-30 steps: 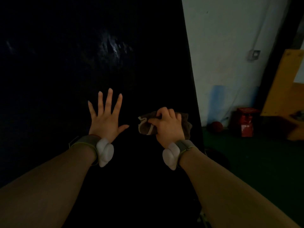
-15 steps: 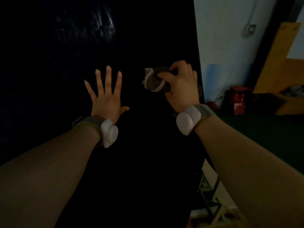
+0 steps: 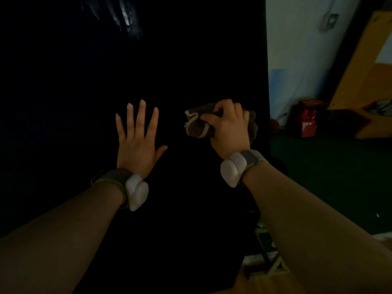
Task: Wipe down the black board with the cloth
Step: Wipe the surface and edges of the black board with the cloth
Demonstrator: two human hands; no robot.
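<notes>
Head view: black board (image 3: 84, 102) fills the left and centre of frame, standing upright, with its right edge against a white wall (image 3: 297, 49). Left hand (image 3: 137, 145) is flat on the board around mid-height, palm to the surface, fingers straight and spread, holding nothing. Right hand (image 3: 230, 128) is level with it and closer to the board's right edge, fingers curled round a bunched grey-brown cloth (image 3: 196, 126) with a pale hem; the cloth bulges out to the left of the knuckles and a bit shows past the far side of the hand. Cloth sits against the board face (actual contact hard to confirm, very dark). Hands are apart, with bare board between them. Each wrist carries a grey strap with a white pod, left (image 3: 136, 192) and right (image 3: 233, 168). Glare patch (image 3: 127, 15) near the board's top edge. Right of the board: green floor (image 3: 328, 177), red box (image 3: 308, 118) by the wall, a yellow panel (image 3: 364, 71) leaning behind it, and a small grey wall fitting (image 3: 328, 21) up high. Pale metal frame (image 3: 273, 266) shows below the board's lower right corner.
</notes>
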